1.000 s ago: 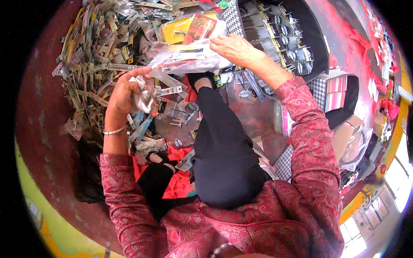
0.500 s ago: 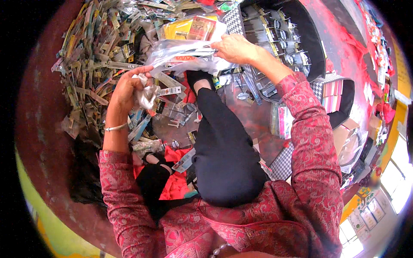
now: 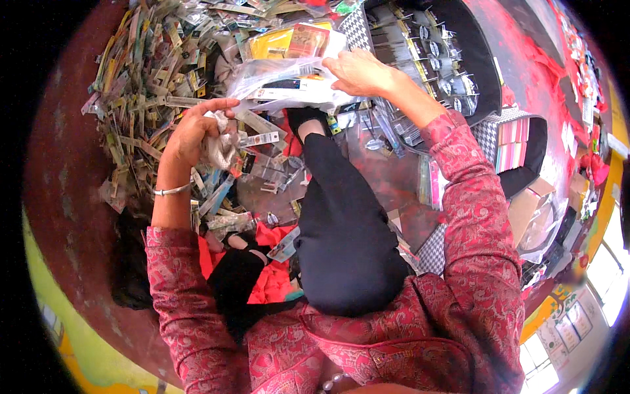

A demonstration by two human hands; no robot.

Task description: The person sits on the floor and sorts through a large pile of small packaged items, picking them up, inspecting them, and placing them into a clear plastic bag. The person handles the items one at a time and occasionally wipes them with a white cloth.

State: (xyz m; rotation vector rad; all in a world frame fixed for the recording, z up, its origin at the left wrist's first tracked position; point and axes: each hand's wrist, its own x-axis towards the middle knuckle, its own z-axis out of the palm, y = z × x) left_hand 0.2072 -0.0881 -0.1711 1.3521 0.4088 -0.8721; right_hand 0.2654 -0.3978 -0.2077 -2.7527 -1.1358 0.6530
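My right hand (image 3: pixel 357 73), at the upper middle, pinches the right edge of a clear plastic bag (image 3: pixel 262 73). Flat packets (image 3: pixel 279 94) in white, black and orange show in or through the bag. My left hand (image 3: pixel 190 136) has its lower fingers curled round a crumpled white cloth (image 3: pixel 222 146). Its index finger points right, close to the bag's lower left corner; whether it touches is unclear. Below the bag, a clear strip packet with a white label (image 3: pixel 260 139) lies next to the cloth. Beyond the bag is a yellow packet (image 3: pixel 269 46) with a reddish-brown card (image 3: pixel 308 41).
A large heap of narrow packets (image 3: pixel 147 85) covers the left side. At the upper right stands a black case (image 3: pixel 482 39) with rows of carded packets. A houndstooth box (image 3: pixel 485 134) of pink-striped packets and a cardboard box (image 3: pixel 528 203) sit at right. Red cloth (image 3: pixel 272 282) lies near my leg.
The bag has shifted, and a white and black packet shows where a red zigzag pattern was. My left index finger has straightened toward the bag. My right hand keeps its grip.
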